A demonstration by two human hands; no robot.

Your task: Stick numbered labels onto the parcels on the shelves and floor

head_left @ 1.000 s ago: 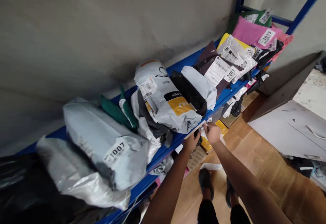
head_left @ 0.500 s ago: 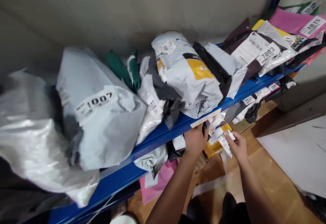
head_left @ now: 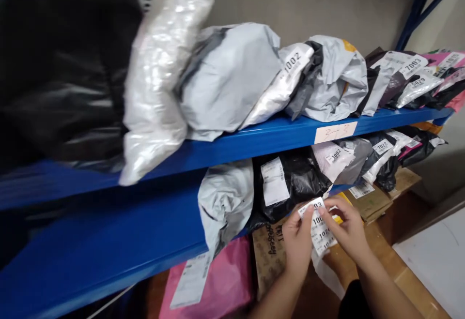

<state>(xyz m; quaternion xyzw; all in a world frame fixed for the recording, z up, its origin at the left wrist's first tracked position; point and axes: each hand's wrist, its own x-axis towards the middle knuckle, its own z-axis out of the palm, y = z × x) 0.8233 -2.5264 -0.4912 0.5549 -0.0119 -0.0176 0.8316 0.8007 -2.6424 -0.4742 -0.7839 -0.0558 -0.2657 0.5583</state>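
Both my hands are up in front of the blue rack, pinching a strip of white number labels (head_left: 319,227) between them. My left hand (head_left: 298,241) grips the strip's left edge and top with its fingers closed. My right hand (head_left: 347,229) holds the right side, thumb and fingers pressed on it. The labels carry printed numbers beginning with 10. Just behind the strip lies a black parcel (head_left: 290,186) with a white label on the lower shelf (head_left: 109,246).
The upper shelf (head_left: 254,137) carries several grey, white and black mailer bags with number tags, and a paper tag (head_left: 336,131) is stuck on its edge. More parcels fill the lower shelf. A pink bag (head_left: 225,280) and cardboard boxes (head_left: 366,203) sit below.
My view has dropped from above the top shelf to level with the lower one. Both hands came down from the shelf edge and now hold the label strip together.
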